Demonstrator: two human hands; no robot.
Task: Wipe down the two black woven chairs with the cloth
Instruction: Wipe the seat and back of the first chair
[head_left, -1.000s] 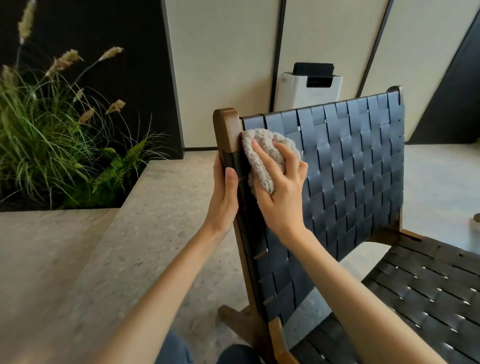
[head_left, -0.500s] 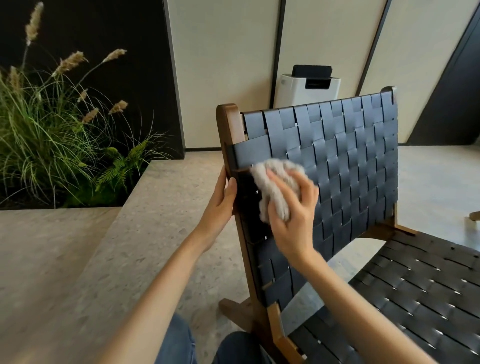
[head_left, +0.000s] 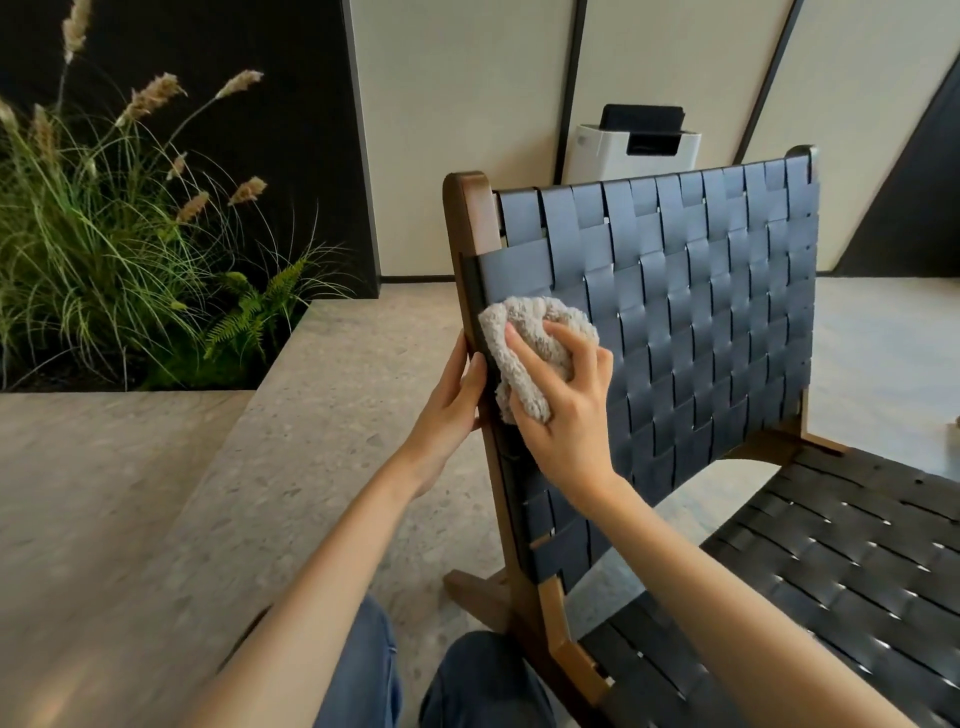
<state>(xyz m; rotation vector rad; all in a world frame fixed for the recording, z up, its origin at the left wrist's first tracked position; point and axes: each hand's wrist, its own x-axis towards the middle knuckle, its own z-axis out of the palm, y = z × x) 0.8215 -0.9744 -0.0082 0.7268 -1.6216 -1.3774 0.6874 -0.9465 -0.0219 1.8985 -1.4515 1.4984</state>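
Observation:
A black woven chair (head_left: 701, 312) with a brown wooden frame stands in front of me, its backrest upright and its woven seat (head_left: 841, 587) at lower right. My right hand (head_left: 566, 410) grips a bunched beige fluffy cloth (head_left: 524, 343) and presses it against the left part of the backrest, about halfway up. My left hand (head_left: 452, 400) holds the left wooden post of the backrest, thumb at the front edge beside the cloth. Only one chair is in view.
A planter with tall grasses and ferns (head_left: 130, 249) sits at the left behind a speckled stone ledge (head_left: 311, 415). A white appliance with a black top (head_left: 634, 145) stands against the panelled wall behind the chair. My knees in blue jeans (head_left: 415, 680) are below.
My right hand has slid the cloth down the left side of the backrest from near the top corner to mid-height. My left hand moved down the post a little.

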